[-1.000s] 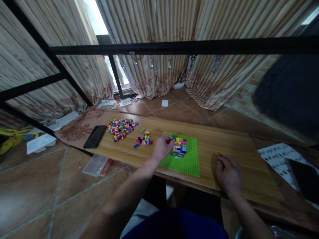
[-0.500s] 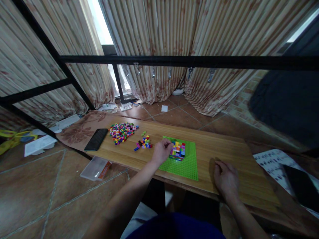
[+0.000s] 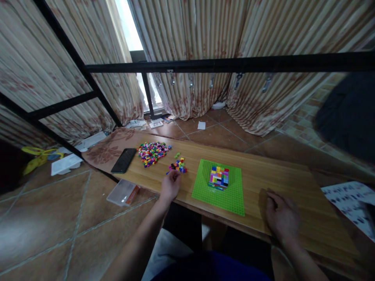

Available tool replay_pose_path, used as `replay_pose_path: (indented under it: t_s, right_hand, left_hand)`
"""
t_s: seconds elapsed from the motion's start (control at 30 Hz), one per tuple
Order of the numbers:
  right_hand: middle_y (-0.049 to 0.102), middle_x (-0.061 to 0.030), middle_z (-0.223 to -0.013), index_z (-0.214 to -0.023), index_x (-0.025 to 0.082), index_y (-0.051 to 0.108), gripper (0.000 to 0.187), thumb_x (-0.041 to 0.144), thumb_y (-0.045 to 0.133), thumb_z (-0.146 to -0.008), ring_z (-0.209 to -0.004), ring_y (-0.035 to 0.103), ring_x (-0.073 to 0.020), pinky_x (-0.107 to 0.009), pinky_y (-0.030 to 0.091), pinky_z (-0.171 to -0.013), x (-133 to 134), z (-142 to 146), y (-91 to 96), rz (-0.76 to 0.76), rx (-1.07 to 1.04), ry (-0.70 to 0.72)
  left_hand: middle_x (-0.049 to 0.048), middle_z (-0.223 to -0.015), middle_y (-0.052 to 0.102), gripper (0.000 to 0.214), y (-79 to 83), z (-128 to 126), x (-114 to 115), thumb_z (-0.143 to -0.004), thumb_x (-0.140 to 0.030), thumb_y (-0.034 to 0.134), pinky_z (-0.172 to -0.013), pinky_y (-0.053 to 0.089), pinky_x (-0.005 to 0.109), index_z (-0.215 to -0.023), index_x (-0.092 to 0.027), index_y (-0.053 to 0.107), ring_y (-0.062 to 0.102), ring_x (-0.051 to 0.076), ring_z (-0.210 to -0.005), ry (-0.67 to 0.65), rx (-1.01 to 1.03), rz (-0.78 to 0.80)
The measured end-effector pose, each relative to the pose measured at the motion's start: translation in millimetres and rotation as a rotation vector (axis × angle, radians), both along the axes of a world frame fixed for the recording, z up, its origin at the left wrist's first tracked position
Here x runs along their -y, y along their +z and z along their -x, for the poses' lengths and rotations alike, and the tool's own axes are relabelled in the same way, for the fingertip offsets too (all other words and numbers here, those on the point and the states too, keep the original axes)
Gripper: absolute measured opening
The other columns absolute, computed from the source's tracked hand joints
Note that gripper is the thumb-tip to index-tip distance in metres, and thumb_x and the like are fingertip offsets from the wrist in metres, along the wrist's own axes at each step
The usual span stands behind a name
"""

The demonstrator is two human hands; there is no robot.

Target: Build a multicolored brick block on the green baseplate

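Observation:
My left hand [image 3: 170,185] is at the near edge of a small pile of toy bricks [image 3: 179,165] in mixed colours. Its fingers are curled together, and whatever they may hold is hidden. To the right, a green baseplate [image 3: 202,191] lies on the wooden table. A multicoloured block of stacked toy bricks [image 3: 219,177] stands on it, with neither hand touching it. My right hand [image 3: 283,214] rests on the tabletop right of the baseplate, its fingers loosely curled in and nothing visible in them.
A larger heap of toy bricks [image 3: 152,153] lies at the table's left, with a black phone [image 3: 123,160] beside it. Below the front edge is a clear plastic box [image 3: 120,192] on the floor. A printed sheet [image 3: 350,205] lies at far right. A black metal bar [image 3: 211,65] crosses behind the table.
My left hand has moved left, from the brick block to the small brick pile, leaving the block in full view. My right hand stays resting on the table. The view has shifted slightly.

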State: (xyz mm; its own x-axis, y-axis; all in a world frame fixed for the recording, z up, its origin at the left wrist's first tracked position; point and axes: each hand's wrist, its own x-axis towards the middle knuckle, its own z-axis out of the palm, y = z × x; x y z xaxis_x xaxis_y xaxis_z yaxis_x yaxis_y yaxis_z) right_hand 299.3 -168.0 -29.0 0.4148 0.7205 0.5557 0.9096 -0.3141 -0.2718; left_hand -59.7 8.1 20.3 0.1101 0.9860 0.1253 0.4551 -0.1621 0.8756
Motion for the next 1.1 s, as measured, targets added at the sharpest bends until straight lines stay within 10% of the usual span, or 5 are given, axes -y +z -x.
replay_pose_path:
  t_s: [0.77, 1.1]
  right_hand:
    - [0.066, -0.0157, -0.094, -0.095, 0.013, 0.070, 0.041, 0.037, 0.039, -0.086, -0.092, 0.057, -0.0286, -0.043, 0.045, -0.087, 1, 0, -0.1, 0.011, 0.015, -0.037]
    - [0.066, -0.0147, -0.093, -0.094, 0.014, 0.070, 0.039, 0.037, 0.040, -0.085, -0.092, 0.057, -0.0279, -0.043, 0.044, -0.087, 1, 1, 0.8, 0.008, -0.010, -0.035]
  left_hand:
    - [0.0058, -0.093, 0.064, 0.018, 2.7, -5, -18, -0.079, -0.017, 0.058, -0.070, 0.041, 0.027, -0.094, -0.022, 0.067, 0.059, 0.019, -0.081, 0.106, -0.381, -0.087]
    - [-0.0007, -0.075, 0.058, 0.019, 1.3, 2, -12, -0.077, -0.033, 0.060, -0.056, 0.041, 0.022, -0.089, -0.018, 0.058, 0.051, 0.010, -0.059, 0.062, 0.180, 0.085]
